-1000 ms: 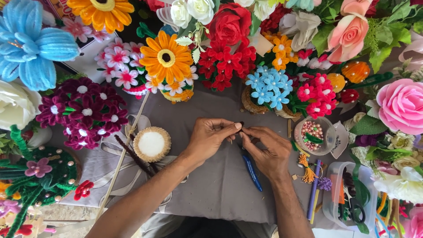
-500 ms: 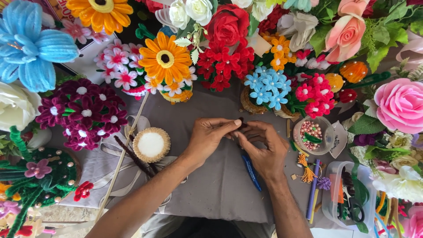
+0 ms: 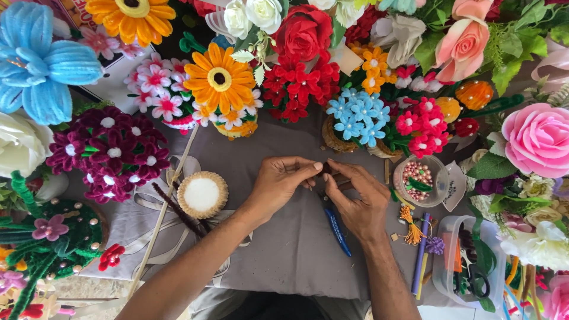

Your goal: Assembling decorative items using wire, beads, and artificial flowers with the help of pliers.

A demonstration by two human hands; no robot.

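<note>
The small dark piece (image 3: 326, 169), pinched between the fingertips of both hands, sits above the middle of the grey-covered tabletop (image 3: 284, 249), just in front of the blue flower cluster (image 3: 357, 116); it is too small and too covered to tell what it is beyond a short dark stem-like bit. Compared with a second ago, very little has shifted: the hands hold the same spot, and only the fingertips seem drawn a touch closer together over the piece, which suggests fine work on it is under way rather than a change of tool or place. The left hand (image 3: 278, 185) comes in from the lower left, palm down, thumb and forefinger closed on the piece. The right hand (image 3: 355, 201) meets it from the right, fingers curled and likewise closed on the piece, knuckles up. A blue pen-like tool (image 3: 336, 231) lies on the cloth under the right wrist, untouched, and a round cream pad in a woven rim (image 3: 202, 194) rests to the left.
</note>
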